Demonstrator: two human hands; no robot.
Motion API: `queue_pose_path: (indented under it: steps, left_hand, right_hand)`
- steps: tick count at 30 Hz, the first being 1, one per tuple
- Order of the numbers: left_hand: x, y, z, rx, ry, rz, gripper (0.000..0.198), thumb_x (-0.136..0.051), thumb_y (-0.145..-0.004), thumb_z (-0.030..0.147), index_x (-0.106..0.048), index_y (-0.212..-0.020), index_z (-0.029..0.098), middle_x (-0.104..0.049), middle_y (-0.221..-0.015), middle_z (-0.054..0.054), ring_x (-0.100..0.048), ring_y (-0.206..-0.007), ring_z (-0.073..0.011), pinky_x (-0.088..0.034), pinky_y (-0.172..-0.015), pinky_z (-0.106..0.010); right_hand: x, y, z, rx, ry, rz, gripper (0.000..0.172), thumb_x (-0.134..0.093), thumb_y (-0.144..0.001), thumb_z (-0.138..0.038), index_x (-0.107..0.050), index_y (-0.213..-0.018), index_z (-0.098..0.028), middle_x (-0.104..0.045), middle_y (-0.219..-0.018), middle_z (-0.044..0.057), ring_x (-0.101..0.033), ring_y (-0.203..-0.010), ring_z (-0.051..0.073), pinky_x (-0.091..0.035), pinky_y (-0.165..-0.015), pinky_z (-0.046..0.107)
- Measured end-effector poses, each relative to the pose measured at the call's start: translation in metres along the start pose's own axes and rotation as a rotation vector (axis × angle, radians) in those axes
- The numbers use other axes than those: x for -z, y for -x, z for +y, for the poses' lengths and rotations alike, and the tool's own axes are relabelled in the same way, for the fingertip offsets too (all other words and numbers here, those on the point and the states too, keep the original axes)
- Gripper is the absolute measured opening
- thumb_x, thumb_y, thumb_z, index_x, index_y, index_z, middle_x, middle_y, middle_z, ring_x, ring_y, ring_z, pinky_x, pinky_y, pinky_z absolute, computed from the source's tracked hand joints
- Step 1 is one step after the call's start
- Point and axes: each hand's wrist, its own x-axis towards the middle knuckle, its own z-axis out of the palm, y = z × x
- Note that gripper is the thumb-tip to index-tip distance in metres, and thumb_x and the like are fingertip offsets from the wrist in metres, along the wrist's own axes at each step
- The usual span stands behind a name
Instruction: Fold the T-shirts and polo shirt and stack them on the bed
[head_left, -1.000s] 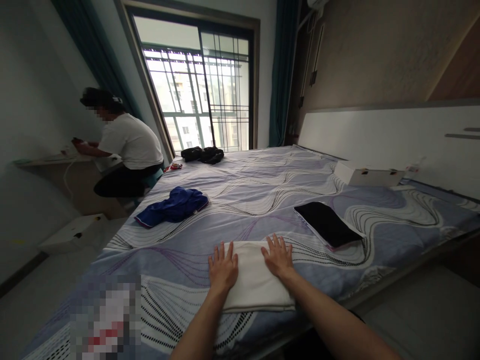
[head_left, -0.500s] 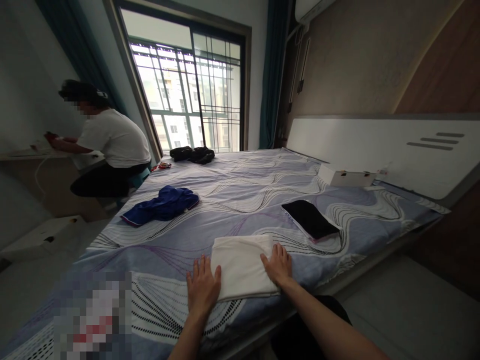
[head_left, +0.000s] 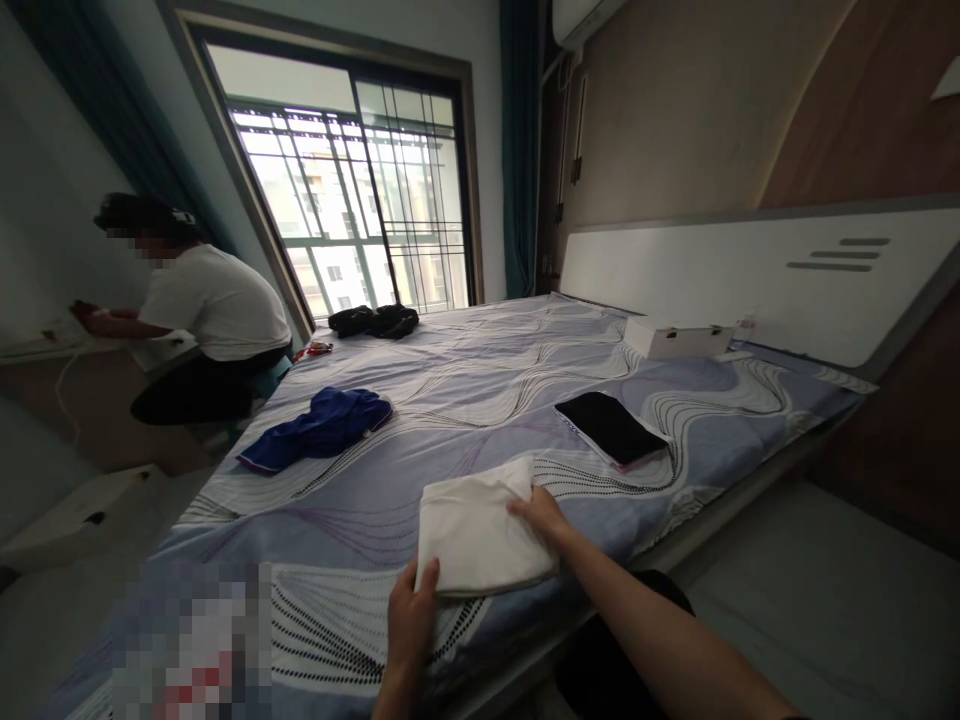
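A white folded garment (head_left: 480,535) lies on the patterned bed sheet near the bed's front edge. My left hand (head_left: 412,605) grips its lower left corner, thumb on top and fingers hidden beneath the cloth. On the opposite side, my right hand (head_left: 541,518) pinches the right edge, its thumb over the top and the other fingers tucked out of sight. To the right rests a folded black garment (head_left: 611,428) with a lighter layer under it. A crumpled blue garment (head_left: 322,428) is further off to the left.
Dark clothing (head_left: 373,320) is heaped at the bed's far end. A white box (head_left: 671,340) stands by the headboard (head_left: 697,265). At the left, a person in a white shirt (head_left: 217,300) sits at a desk. Part of the lower left is pixelated.
Both hands were lying flat at the white garment's sides; now they have closed on its edges, with fingers underneath. The view has shifted slightly to the right.
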Motion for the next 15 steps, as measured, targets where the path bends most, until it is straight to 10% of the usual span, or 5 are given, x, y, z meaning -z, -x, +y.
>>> queue_pose_path:
  steps: [4, 8, 15]
  left_hand:
    - [-0.025, 0.014, 0.031, 0.259, 0.723, -0.036, 0.042, -0.073, -0.071, 0.033, -0.071, -0.107, 0.012, -0.077, -0.091, -0.01, -0.072, -0.096, -0.0308, -0.059, -0.086, -0.042]
    - [-0.072, 0.015, 0.063, 0.451, 0.932, -0.178, 0.04, -0.066, -0.078, 0.026, -0.067, -0.115, 0.011, -0.078, -0.094, -0.012, -0.074, -0.093, -0.0289, -0.061, -0.085, -0.041]
    - [-0.22, -0.033, 0.153, 0.43, 0.944, -0.651, 0.032, -0.066, -0.08, 0.025, -0.067, -0.108, 0.008, -0.076, -0.094, -0.015, -0.074, -0.091, -0.0286, -0.061, -0.086, -0.039]
  right_hand:
    - [0.011, 0.04, 0.015, -0.013, -0.586, -0.06, 0.048, -0.074, -0.064, -0.036, -0.067, -0.106, -0.015, -0.077, -0.098, 0.009, -0.072, -0.09, 0.029, -0.057, -0.076, 0.037]
    - [0.05, 0.08, 0.047, -0.1, -0.893, 0.104, 0.056, -0.083, -0.06, -0.048, -0.069, -0.102, -0.014, -0.078, -0.091, 0.01, -0.072, -0.09, 0.033, -0.057, -0.08, 0.043]
    - [0.161, 0.053, 0.07, -0.004, -0.859, 0.606, 0.067, -0.087, -0.056, -0.05, -0.07, -0.11, -0.014, -0.078, -0.102, 0.012, -0.07, -0.103, 0.035, -0.057, -0.089, 0.044]
